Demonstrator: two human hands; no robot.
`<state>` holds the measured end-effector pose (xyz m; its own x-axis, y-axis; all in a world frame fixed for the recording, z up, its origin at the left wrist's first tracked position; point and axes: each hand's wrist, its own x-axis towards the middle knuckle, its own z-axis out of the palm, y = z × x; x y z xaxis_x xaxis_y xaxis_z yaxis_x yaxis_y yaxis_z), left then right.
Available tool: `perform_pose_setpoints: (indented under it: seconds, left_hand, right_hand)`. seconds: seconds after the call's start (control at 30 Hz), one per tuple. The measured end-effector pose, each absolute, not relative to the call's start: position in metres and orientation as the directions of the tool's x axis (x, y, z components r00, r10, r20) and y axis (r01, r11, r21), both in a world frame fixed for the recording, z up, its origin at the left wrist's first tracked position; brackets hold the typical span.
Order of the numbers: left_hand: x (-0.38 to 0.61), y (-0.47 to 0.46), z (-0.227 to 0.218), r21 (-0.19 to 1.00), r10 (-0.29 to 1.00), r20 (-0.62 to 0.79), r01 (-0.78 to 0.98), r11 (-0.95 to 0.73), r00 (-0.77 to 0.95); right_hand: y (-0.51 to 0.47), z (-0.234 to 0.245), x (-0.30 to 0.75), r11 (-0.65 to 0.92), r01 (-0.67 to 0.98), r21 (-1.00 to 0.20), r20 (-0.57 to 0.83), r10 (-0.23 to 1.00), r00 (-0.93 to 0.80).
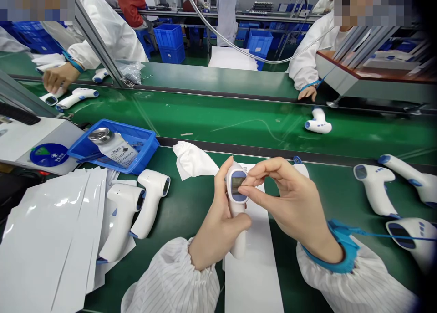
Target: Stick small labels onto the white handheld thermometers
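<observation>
An infrared thermometer [238, 240] is gripped upright in the left hand [218, 217] above a white paper strip [254, 281] on the green belt worktop [341, 190]. The right hand [290, 199] is pinched closed at its display [238, 184]; any film held there cannot be confirmed. Scratching could be caused by a slipped pinch, and a loosened grip could let the unit drop.

Blue plastic tray [146, 142] holding a labelled bottle [114, 148] on green conveyor belt [218, 117]; white foil pouches [51, 240] stacked left, two white thermometers [136, 208] alongside, blue crates [169, 43] beyond.
</observation>
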<state>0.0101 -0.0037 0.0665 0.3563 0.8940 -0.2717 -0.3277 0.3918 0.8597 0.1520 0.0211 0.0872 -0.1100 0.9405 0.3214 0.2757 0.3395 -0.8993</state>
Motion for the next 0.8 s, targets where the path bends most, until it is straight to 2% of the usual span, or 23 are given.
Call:
perform_pose_setpoints:
  seconds: [0.67,0.8]
  left_hand:
    - [0.0090,-0.0043,0.0631,0.871,0.899,-0.245,-0.325,0.369,0.363]
    - [0.0076,-0.0045,0.0668,0.821,0.887,-0.258,-0.397,0.410,0.383]
  right_hand:
    - [0.0198,0.0862,0.1521,0.371,0.304,-0.877,0.354,0.928,-0.111]
    - [0.0197,0.0877,0.1517,0.374,0.321,-0.870,0.356,0.927,-0.117]
